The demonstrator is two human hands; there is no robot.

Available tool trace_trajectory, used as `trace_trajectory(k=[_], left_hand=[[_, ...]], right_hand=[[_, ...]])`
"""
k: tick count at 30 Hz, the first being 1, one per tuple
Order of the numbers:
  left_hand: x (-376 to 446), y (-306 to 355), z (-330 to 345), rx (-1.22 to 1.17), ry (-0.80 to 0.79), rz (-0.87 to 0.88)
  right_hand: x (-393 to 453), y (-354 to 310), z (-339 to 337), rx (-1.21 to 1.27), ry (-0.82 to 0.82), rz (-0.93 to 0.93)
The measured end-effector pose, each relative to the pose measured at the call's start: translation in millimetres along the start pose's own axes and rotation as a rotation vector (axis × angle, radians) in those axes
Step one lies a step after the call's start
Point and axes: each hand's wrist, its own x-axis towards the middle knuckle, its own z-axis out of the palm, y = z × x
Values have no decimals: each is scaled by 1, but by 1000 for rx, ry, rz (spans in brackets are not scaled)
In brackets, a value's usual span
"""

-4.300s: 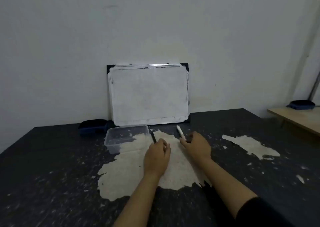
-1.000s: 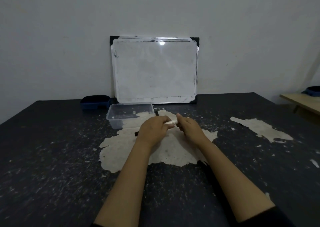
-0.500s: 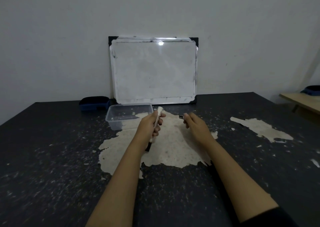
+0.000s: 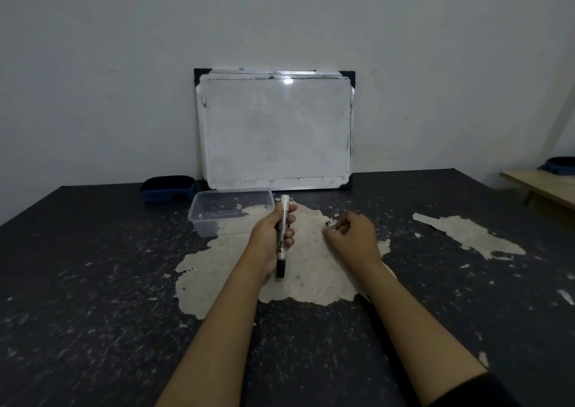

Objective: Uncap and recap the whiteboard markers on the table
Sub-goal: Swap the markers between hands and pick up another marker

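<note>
My left hand (image 4: 268, 238) grips a whiteboard marker (image 4: 283, 220) upright over the pale worn patch of the dark table (image 4: 93, 282). The marker has a white barrel and a black lower end. My right hand (image 4: 353, 235) hovers a short way to the right, apart from the marker, fingers curled. A small dark piece (image 4: 328, 223), seemingly the cap, is pinched at its fingertips. No other marker shows in this view.
A clear plastic container (image 4: 199, 216) sits just left of and behind my left hand. A whiteboard (image 4: 277, 129) leans on the wall at the back, with a dark blue eraser (image 4: 168, 188) to its left. A wooden side table (image 4: 541, 185) is at the far right.
A second ago both hands held the marker together; they have since pulled apart. The left keeps the barrel and has turned it upright, while the right has drawn away with the small dark piece.
</note>
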Motion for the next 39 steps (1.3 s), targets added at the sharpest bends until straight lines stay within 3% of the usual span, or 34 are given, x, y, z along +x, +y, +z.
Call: trace_trajectory(k=[6, 10, 13, 16, 18, 23, 26, 31, 33, 35, 39], left_hand=[[-1, 2, 2, -109, 31, -3], [1, 5, 3, -205, 76, 71], [2, 8, 0, -269, 88, 117], [2, 11, -3, -303, 83, 155], [0, 11, -3, -337, 85, 158], [1, 4, 0, -360, 76, 62], [1, -4, 2, -248, 42, 0], [0, -15, 8, -191, 28, -85], [-1, -17, 9, -168, 12, -112], [-1, -16, 8, -175, 25, -163], [-1, -12, 4, -341, 45, -278]], right_hand=[[-1, 2, -1, -11, 2, -8], [-2, -7, -5, 22, 50, -120], [-8, -24, -12, 382, -189, -68], [-13, -38, -15, 517, -499, -4], [-15, -40, -13, 620, -557, 39], [-9, -40, -11, 956, -406, 228], [-6, -39, -12, 1093, -359, 313], [-3, -37, -11, 1239, -284, 305], [0, -36, -11, 1222, -240, 279], [0, -33, -10, 1055, -163, 202], [-2, -33, -11, 894, -20, 72]])
